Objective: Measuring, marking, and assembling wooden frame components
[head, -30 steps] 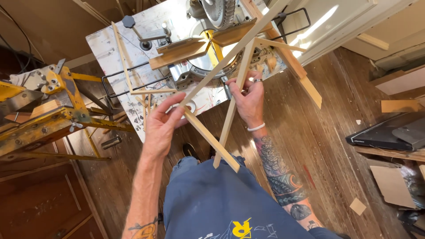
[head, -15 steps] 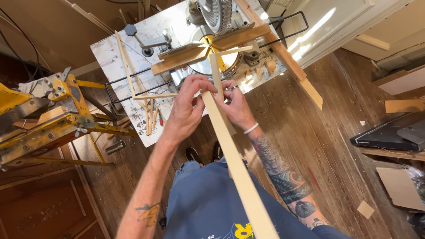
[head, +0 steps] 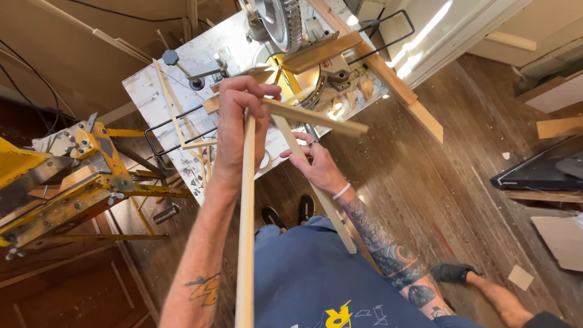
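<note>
My left hand [head: 240, 130] grips thin wooden strips: one long strip [head: 246, 243] runs down toward the camera, and another strip [head: 316, 118] sticks out to the right from the fist. My right hand [head: 316, 164] holds a third wooden strip [head: 322, 200] that slants down to the right across my lap. Both hands are raised in front of the miter saw [head: 291, 30], which stands on a white paint-marked table [head: 158, 91].
A long board [head: 388, 79] lies across the saw fence. A yellow metal stand [head: 67, 182] is at the left. Wood offcuts and a dark flat case [head: 540, 173] lie on the plank floor at right. Another person's shoe and leg [head: 480, 288] are at lower right.
My left hand has risen and swung the long strip so it points straight down toward the camera. My right hand has drawn back with its own strip. The view has moved closer to the saw.
</note>
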